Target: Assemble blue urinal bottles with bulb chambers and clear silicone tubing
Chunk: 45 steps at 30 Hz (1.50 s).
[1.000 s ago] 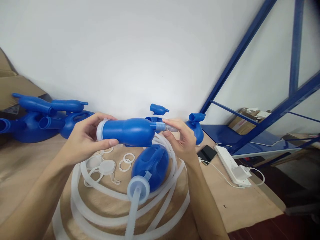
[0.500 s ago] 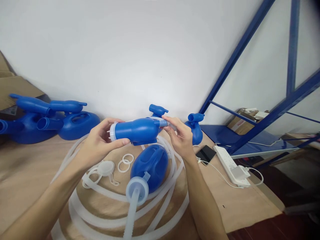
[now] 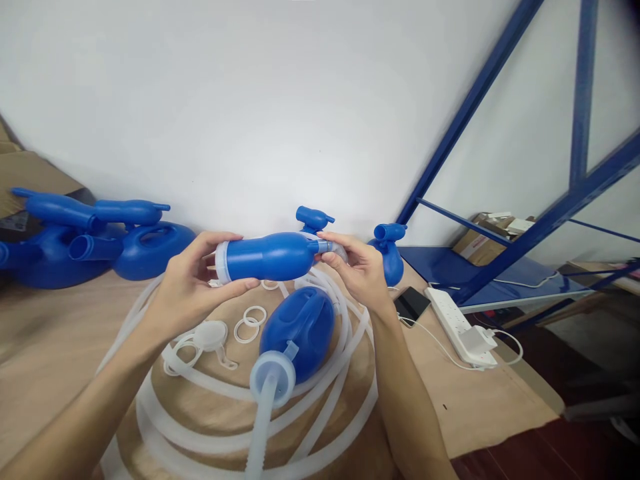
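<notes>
Blue, smooth, bulging cylinder (image 3: 270, 257); left hand (image 3: 197, 285) around milky rim (image 3: 223, 262).

A smooth, blue plastic bottle-shaped piece (image 3: 270, 257) is hanging nearly level above the table (image 3: 480, 407), its narrow end pointing toward the right edge. A translucent white collar (image 3: 223, 262) is ringing its wide end; a partly covered, translucent tube (image 3: 325, 246) is meeting the narrow end.
</notes>
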Available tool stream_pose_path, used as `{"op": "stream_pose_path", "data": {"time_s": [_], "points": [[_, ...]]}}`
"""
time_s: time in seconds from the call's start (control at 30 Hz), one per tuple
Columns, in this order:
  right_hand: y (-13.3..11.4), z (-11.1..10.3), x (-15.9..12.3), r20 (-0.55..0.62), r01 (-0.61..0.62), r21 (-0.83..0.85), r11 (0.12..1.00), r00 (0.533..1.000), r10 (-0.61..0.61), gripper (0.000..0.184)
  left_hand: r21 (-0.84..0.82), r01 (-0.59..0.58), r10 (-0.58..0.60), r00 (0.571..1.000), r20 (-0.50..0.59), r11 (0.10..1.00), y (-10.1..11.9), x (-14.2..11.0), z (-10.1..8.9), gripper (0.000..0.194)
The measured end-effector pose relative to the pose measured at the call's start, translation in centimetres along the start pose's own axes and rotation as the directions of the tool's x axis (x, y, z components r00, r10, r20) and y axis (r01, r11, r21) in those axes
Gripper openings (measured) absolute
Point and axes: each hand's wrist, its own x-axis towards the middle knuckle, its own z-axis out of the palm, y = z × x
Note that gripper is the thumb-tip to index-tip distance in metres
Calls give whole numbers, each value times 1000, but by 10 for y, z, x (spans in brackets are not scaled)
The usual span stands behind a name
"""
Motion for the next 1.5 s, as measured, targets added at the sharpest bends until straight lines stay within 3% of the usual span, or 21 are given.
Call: {"op": "stream_pose_path", "data": {"time_s": [0.17, 0.37, 0.47, 0.53, 0.57, 0.6, 0.67, 0.7, 0.77, 0.83, 0.93, 1.1, 1.23, 1.4, 1.5], "points": [[-2, -6, -1, 91, 81, -229, 970, 994, -61, 31, 18, 20, -21, 1000, 23, 1000, 2, 3, -6, 63], [-2, -5, 1, 142, 193, -369, 909, 978, -150, 44, -74, 185, -189, 981, -51, 980, 8, 8, -15, 61], [-7, -11, 1, 147, 138, -413, 900, 986, -83, 45, -103, 252, -261, 962, -84, 962, 2, 13, -24, 62], [-9, -20, -5, 235, 41, -426, 904, 970, 67, 41, -121, 312, -317, 948, -25, 942, -6, 17, -30, 60], [-9, -25, -10, 319, -20, -426, 904, 932, 171, 43, -130, 338, -337, 941, 26, 932, -11, 18, -31, 59], [-7, -30, -17, 417, -86, -428, 900, 865, 281, 50, -128, 363, -353, 931, 94, 923, -16, 20, -32, 59], [2, -36, -35, 571, -210, -452, 867, 678, 463, 72, -79, 382, -355, 905, 235, 921, -24, 21, -29, 60], [8, -37, -45, 595, -268, -483, 834, 599, 536, 84, -44, 370, -342, 893, 293, 928, -27, 21, -25, 61], [20, -35, -67, 561, -391, -526, 755, 508, 654, 97, 7, 323, -301, 874, 381, 946, -32, 19, -12, 62], [32, -29, -88, 527, -462, -490, 739, 518, 673, 105, -7, 311, -277, 855, 439, 950, -34, 15, 5, 61], [46, -21, -116, 462, -519, -415, 747, 587, 664, 110, -114, 383, -274, 809, 520, 917, -33, 11, 29, 58], [54, -16, -131, 390, -518, -382, 765, 660, 642, 95, -153, 415, -260, 775, 576, 897, -25, 16, 50, 67], [50, -17, -125, 403, -472, -330, 818, 713, 574, 80, -136, 409, -248, 750, 613, 902, -23, 19, 62, 68], [53, -14, -127, 394, -471, -327, 819, 720, 571, 91, -245, 496, -256, 738, 624, 833, -27, 12, 66, 69], [56, -12, -129, 359, -482, -253, 839, 759, 544, 97, -294, 498, -267, 775, 573, 816, -24, 10, 59, 66]]}}
